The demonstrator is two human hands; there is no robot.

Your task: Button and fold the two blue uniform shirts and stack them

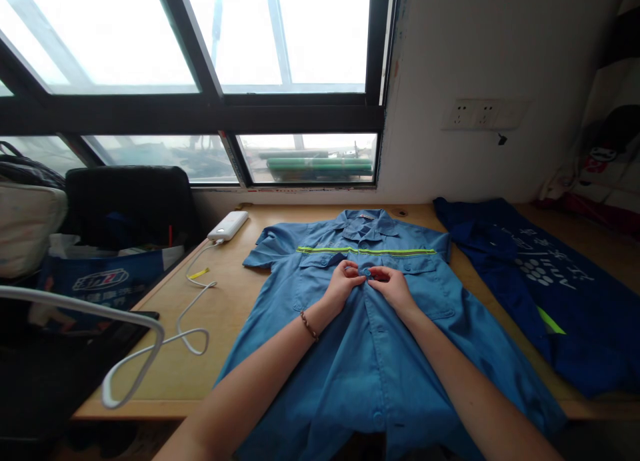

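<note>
A light blue short-sleeved work shirt [360, 354] with a yellow-green stripe across the chest lies flat, front up, on a wooden table [225, 301]. My left hand [344, 282] and my right hand [391, 286] meet at the shirt's front placket, just below the stripe. Both pinch the cloth around a blue button [367, 272] between them, fingers curled. A bead bracelet sits on my left wrist.
A darker blue garment [540, 281] with white print lies at the table's right. A white power bank [229, 225] with a looping white cable [193, 314] is at the left. Bags [100, 274] stand left of the table, a white hanger [125, 341] is near, and a window is behind.
</note>
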